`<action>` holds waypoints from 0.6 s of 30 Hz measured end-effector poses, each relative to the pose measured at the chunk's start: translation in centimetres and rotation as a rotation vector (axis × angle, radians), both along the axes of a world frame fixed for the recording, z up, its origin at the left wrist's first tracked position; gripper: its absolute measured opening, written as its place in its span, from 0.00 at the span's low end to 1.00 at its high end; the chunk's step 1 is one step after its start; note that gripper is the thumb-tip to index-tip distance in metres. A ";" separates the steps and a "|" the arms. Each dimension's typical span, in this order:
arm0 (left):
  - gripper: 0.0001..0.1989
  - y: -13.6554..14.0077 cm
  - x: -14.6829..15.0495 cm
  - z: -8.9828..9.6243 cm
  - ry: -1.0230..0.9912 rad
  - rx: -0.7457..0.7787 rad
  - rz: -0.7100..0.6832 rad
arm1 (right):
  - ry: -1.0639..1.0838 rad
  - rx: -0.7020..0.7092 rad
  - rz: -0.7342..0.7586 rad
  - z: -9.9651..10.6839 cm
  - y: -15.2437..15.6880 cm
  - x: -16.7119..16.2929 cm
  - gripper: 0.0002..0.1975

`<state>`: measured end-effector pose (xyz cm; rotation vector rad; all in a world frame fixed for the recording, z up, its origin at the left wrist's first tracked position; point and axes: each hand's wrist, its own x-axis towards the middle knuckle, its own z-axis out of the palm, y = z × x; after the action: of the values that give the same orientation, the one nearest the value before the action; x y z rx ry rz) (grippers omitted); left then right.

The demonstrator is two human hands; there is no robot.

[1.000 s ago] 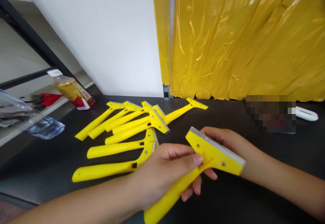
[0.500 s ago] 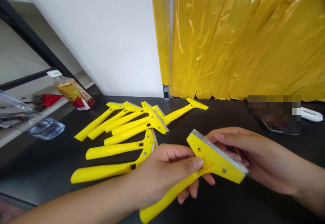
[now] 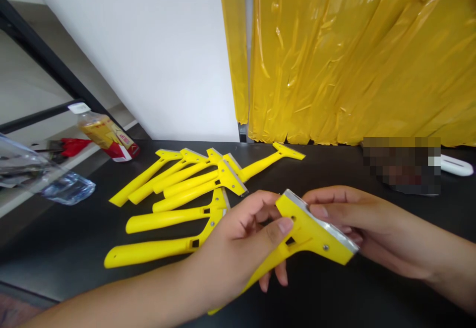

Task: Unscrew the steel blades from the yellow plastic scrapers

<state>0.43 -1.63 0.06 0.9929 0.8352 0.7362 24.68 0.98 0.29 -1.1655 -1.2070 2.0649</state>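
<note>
A yellow scraper [image 3: 316,231] with a wide head and a metal blade strip is held over the black table. My left hand [image 3: 238,244] is closed round its neck, thumb on the front face close to a screw hole. My right hand [image 3: 364,224] pinches the silver blade edge, its thumb in front and the fingers mostly hidden behind the head. To the left lie several more yellow scrapers [image 3: 186,187], some overlapping. The nearest loose scraper [image 3: 148,253] is partly covered by my left hand.
A labelled drink bottle [image 3: 107,132] leans at the back left, beside a clear plastic container [image 3: 67,184]. Yellow plastic sheeting [image 3: 353,60] hangs behind the table [image 3: 67,258]. A white object [image 3: 455,165] and a blurred-out patch are at the right.
My right thumb has come round onto the front of the blade edge. My left thumb has shifted slightly up the scraper's head, and the scraper has turned a little. The loose scrapers have not moved.
</note>
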 end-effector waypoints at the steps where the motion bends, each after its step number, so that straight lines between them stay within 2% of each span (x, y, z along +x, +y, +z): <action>1: 0.13 0.0 0.0 0.0 0.000 0.005 0.020 | 0.007 -0.002 -0.002 -0.1 0.0 0.0 0.21; 5: 0.11 0.3 0.0 0.3 -0.019 -0.014 0.035 | 0.067 -0.014 -0.003 -0.3 0.2 0.0 0.17; 8: 0.11 0.8 -0.2 0.4 -0.034 -0.033 0.031 | 0.113 0.056 -0.093 -0.1 0.7 0.2 0.14; 13: 0.12 1.6 -0.7 0.5 -0.050 -0.041 0.137 | 0.103 0.371 -0.392 -0.4 1.8 1.0 0.12; 16: 0.15 1.8 -0.9 0.7 -0.028 -0.036 0.155 | -0.019 0.615 -0.405 -1.0 2.3 1.3 0.14; 18: 0.16 1.9 -1.0 0.8 -0.009 -0.031 0.168 | -0.208 0.794 -0.354 -1.3 2.6 1.4 0.15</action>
<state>-0.56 0.24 0.83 0.8990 0.9269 0.8678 26.05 3.54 -0.98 -1.0902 -1.5683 1.0491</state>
